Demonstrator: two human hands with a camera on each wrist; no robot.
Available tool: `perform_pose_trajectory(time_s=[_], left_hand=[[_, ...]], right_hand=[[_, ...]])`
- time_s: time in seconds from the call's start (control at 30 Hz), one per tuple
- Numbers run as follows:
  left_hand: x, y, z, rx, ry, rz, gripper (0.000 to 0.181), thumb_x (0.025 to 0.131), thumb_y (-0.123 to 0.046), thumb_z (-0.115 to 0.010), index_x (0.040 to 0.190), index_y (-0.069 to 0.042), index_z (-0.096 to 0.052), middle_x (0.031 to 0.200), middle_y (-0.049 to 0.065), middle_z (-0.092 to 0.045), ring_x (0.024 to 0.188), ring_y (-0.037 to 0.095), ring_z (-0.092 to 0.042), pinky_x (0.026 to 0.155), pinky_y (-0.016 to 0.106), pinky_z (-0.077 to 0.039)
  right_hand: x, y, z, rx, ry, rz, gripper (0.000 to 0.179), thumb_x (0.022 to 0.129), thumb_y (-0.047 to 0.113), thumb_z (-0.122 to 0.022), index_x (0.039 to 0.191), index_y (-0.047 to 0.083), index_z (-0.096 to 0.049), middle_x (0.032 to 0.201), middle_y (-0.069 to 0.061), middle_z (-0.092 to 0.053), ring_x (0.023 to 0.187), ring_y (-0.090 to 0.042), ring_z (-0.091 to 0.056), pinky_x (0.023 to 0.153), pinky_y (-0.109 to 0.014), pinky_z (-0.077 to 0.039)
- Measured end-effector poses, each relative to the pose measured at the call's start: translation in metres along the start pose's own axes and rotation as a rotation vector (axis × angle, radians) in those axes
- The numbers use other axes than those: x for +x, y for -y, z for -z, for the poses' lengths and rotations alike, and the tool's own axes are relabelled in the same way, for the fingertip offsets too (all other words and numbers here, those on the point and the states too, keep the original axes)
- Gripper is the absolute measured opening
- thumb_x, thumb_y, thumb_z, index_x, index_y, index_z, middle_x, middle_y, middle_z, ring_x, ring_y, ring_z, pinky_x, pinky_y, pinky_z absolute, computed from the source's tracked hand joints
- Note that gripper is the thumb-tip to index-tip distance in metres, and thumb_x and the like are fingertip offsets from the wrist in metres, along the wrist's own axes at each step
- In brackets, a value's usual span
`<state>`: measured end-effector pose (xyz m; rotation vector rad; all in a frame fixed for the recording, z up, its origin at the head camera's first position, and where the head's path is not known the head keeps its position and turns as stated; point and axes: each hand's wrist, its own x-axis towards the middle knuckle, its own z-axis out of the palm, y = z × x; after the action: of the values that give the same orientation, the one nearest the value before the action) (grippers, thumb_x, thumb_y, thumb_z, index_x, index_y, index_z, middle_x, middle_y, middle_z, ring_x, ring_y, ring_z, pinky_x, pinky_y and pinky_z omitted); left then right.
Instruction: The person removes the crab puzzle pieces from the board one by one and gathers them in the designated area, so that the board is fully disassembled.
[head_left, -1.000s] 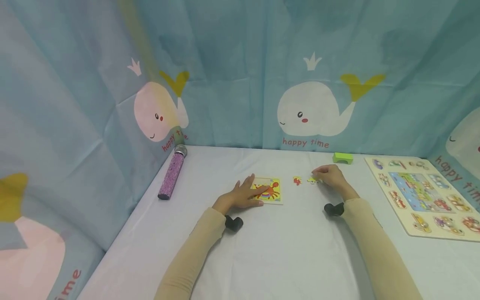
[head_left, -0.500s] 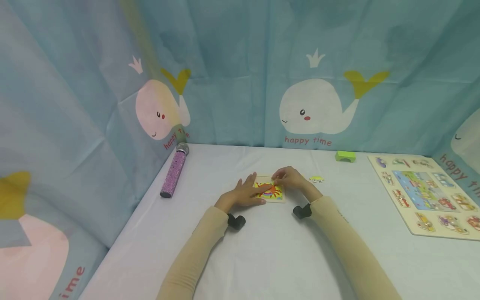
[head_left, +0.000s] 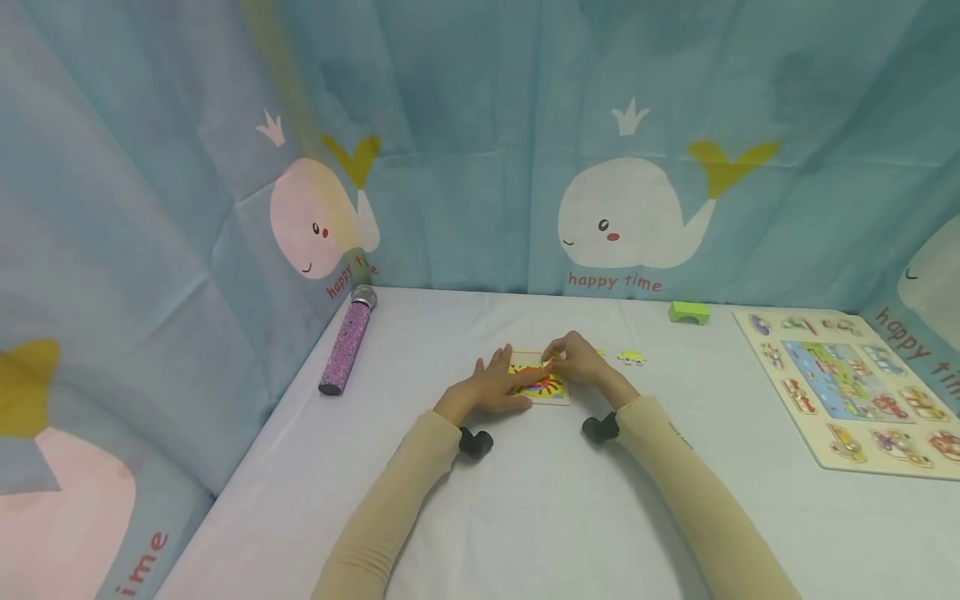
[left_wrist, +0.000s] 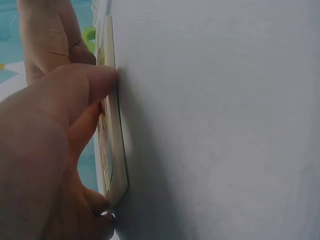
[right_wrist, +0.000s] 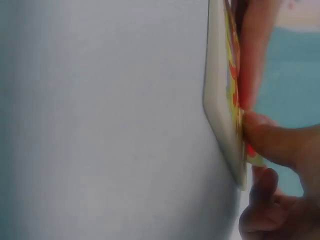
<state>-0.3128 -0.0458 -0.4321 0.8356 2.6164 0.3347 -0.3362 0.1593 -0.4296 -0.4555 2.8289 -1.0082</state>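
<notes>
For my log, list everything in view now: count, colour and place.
Table: one, white, under the toys
Curtain: one, light blue with whale prints, behind and beside the table
Microphone: one, glittery purple with silver head, left side
Small puzzle board: one, pale with yellow-and-red picture, mid-table
Held piece: one, red and yellow-green, at the small board's right side
Loose piece: one, mostly yellow, right of the small board; another yellow bit is largely hidden
Block: one, green, far right
Large puzzle board: one, cream with many colours, right edge
Wrist cameras: two, black, at the wrists
Sleeves: two, beige, forearms
Left hand: one, resting on the small board
Right hand: one, pinching the held piece
</notes>
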Motion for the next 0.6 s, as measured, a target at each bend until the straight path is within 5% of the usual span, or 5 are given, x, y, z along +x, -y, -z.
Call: perform_pose_trajectory(time_s=[0.23,0.4,0.6], left_hand=[[0.001,-0.004,-0.001,0.004,-0.003,0.037,0.056,0.090,-0.053,-0.046,0.139,-0.054,-0.019,0.154,0.018,0.011,0.142,0.033,0.010,0.111,0.058,0.002],[0.000,-0.004,0.000,0.001,-0.005,0.039,0.056,0.090,-0.054,-0.046,0.139,-0.054,-0.019,0.154,0.018,0.012,0.142,0.033,0.010,0.111,0.058,0.003],[0.000,-0.003,-0.003,-0.010,0.009,0.038,0.056,0.090,-0.054,-0.046,0.139,-0.054,-0.019,0.153,0.018,0.013,0.142,0.033,0.011,0.111,0.057,0.004]], right_hand=[[0.000,-0.010,0.004,0.091,-0.088,-0.094,0.016,0.086,0.013,-0.062,0.100,0.008,-0.066,0.102,-0.011,-0.062,0.092,-0.024,-0.053,0.080,-0.037,-0.044],[-0.001,-0.018,0.014,0.188,-0.081,-0.188,0.021,0.090,0.022,-0.059,0.105,0.010,-0.066,0.106,-0.008,-0.063,0.085,-0.016,-0.051,0.069,-0.024,-0.043],[-0.010,-0.032,0.045,0.339,-0.054,-0.304,0.030,0.091,0.027,-0.057,0.116,0.010,-0.062,0.113,-0.011,-0.059,0.079,-0.018,-0.045,0.064,-0.026,-0.041]])
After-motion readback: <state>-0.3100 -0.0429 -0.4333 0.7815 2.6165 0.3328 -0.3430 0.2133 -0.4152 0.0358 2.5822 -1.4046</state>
